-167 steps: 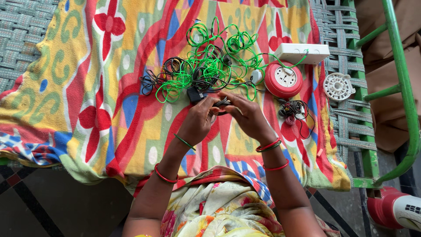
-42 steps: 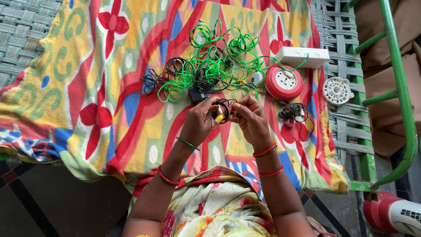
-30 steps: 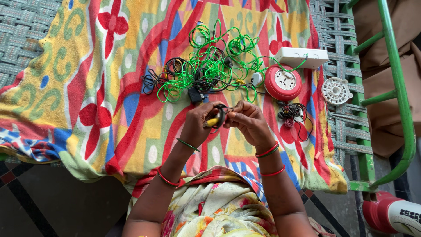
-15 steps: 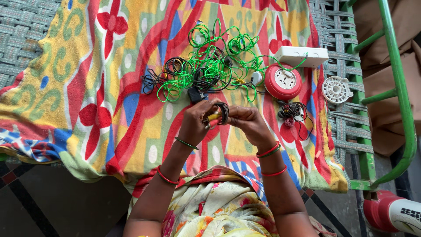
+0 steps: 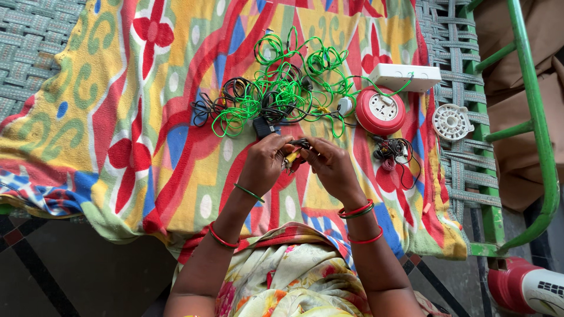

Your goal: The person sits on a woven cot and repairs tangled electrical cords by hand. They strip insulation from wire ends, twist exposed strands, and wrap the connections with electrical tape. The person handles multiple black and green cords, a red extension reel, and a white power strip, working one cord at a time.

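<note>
Both hands meet over the middle of the patterned blanket (image 5: pixel 117 147), which lies spread on a woven cot (image 5: pixel 35 47) with a green frame (image 5: pixel 531 88). The left hand (image 5: pixel 264 164) has its grip closed narrow around a small yellow-tipped plug (image 5: pixel 290 158), pinching it between thumb and fingertips; the bulk of the part is hidden inside the fingers, so its exact shape cannot be told. The right hand (image 5: pixel 332 167) faces it from 3 o'clock, its grip also pinched on a thin dark wire (image 5: pixel 302 142) that runs to the same piece. Holding the part from two sides, close to the body and raised just off the blanket, seems meant to steady it so the fingertips can work on something small.

At 12 o'clock from the hands lies a tangle of green wire (image 5: pixel 282 88) mixed with black cable (image 5: pixel 235 94), loose and touching the blanket; the dark wire in the right hand appears to lead up into it. At about 2 o'clock sits a round red socket (image 5: pixel 380 111), face up, with a white box (image 5: pixel 408 76) just beyond it at the blanket's edge. A small knot of red and black wires (image 5: pixel 392 154) lies at 3 o'clock, near the right hand but apart from it. A white round grille (image 5: pixel 452 121) rests off the blanket on the bare weave. These parts all lie within arm's reach, likely set out for picking up one at a time.
</note>
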